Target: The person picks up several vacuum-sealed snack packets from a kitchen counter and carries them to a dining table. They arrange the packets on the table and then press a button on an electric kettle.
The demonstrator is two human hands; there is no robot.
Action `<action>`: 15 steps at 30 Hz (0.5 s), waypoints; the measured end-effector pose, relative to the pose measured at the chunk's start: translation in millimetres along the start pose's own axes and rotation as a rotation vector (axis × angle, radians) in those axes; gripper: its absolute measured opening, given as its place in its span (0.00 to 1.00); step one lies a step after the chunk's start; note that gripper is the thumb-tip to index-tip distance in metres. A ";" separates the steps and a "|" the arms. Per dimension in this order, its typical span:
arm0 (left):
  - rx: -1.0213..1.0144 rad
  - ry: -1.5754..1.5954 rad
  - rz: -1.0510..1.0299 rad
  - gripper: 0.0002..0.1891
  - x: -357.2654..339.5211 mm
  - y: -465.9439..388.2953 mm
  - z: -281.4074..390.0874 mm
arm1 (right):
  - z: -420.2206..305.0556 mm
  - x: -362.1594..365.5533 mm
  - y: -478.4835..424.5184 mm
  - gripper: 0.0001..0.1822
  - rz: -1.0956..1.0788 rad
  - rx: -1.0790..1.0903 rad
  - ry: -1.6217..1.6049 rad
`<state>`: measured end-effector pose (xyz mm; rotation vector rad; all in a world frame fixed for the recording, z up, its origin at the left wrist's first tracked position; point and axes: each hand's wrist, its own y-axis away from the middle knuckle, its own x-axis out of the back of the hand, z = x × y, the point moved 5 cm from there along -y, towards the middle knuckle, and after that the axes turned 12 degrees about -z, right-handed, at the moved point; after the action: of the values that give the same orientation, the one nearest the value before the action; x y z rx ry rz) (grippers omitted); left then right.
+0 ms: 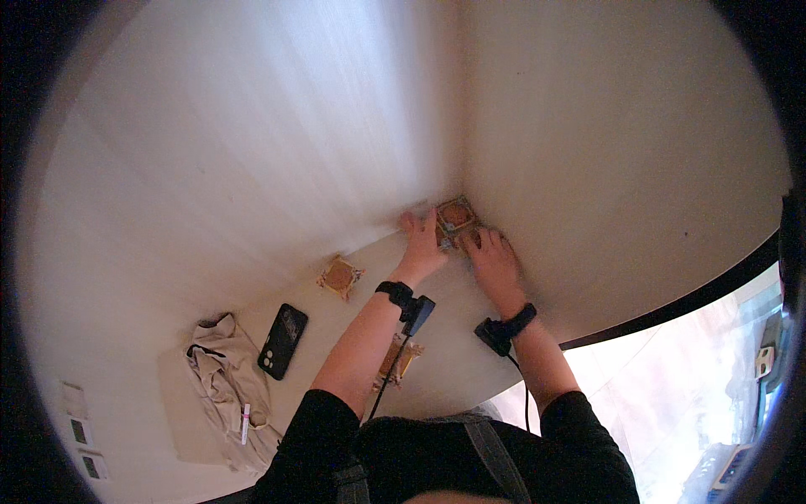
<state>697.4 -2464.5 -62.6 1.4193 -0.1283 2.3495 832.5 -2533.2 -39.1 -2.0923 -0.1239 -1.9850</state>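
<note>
A small square piece (456, 214) with a brown centre and a pale yellowish border stands in the corner where two light panels meet. My left hand (423, 249) touches its left side, the thumb and fingers spread around it. At its near right side are the bent fingers of my right hand (494, 259). Part of what lies under my fingertips is hidden and blurred, so a firm hold cannot be made out. A similar square piece (340, 277) with ragged corners lies left of my left wrist. Another such piece (398, 361) is partly covered by my left forearm.
A black phone (283, 341) lies on the pale table (453, 353). Left of it is a crumpled beige cloth item (230, 378) bearing a white and pink marker (245, 423). Black wrist devices trail cables towards my body. A dark edge (661, 315) borders the right panel.
</note>
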 end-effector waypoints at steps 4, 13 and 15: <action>-0.299 -0.167 0.100 0.43 18.7 18.4 -6.2 | -2.8 -10.7 -12.6 0.26 -0.057 -0.088 0.010; 0.066 -0.149 0.160 0.29 111.1 209.0 -98.8 | -21.5 21.2 49.2 0.33 0.090 0.137 -0.275; 0.217 -0.080 0.322 0.25 111.7 284.2 -115.9 | -46.3 24.0 69.5 0.35 -0.011 0.328 -0.416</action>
<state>448.8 -2662.5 12.9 1.7065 -0.1364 2.6309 805.5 -2614.1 -22.2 -2.2409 -0.5006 -1.3901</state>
